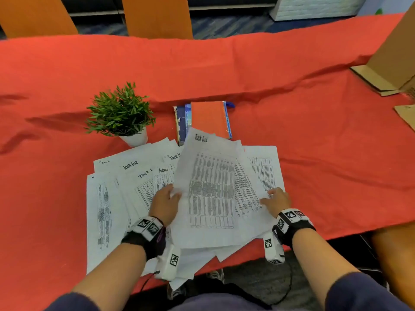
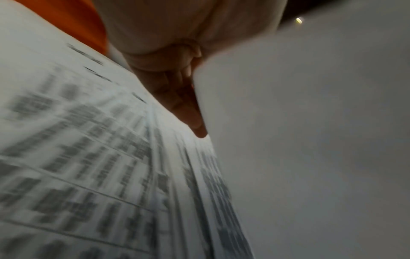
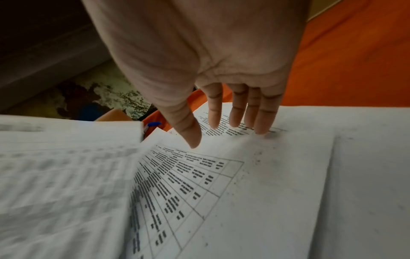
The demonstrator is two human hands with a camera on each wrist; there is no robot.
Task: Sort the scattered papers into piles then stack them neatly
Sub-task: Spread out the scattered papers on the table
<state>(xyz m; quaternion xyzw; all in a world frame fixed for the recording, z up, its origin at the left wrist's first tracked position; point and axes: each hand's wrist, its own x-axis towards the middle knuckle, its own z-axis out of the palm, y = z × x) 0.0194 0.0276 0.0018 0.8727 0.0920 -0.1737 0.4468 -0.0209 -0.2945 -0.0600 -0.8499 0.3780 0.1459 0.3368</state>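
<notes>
Several printed sheets (image 1: 134, 187) lie fanned and overlapping on the red tablecloth (image 1: 224, 70), some headed "Task list". The top sheet (image 1: 208, 187), with a dense table, is raised off the others. My left hand (image 1: 166, 203) pinches its left edge, thumb above and fingers (image 2: 184, 101) under its pale underside (image 2: 310, 140). To its right, my right hand (image 1: 276, 200) is spread, and its straight fingertips (image 3: 261, 126) touch a printed sheet (image 3: 199, 184) that lies flat. The lower papers are partly hidden beneath the top sheet.
A small potted plant (image 1: 121, 113) stands just behind the papers on the left. A stack of notebooks (image 1: 208, 120) sits behind the middle. Cardboard boxes (image 1: 393, 55) are at the far right. Some sheets overhang the table's front edge (image 1: 190, 265). Orange chairs (image 1: 157, 16) stand beyond the table.
</notes>
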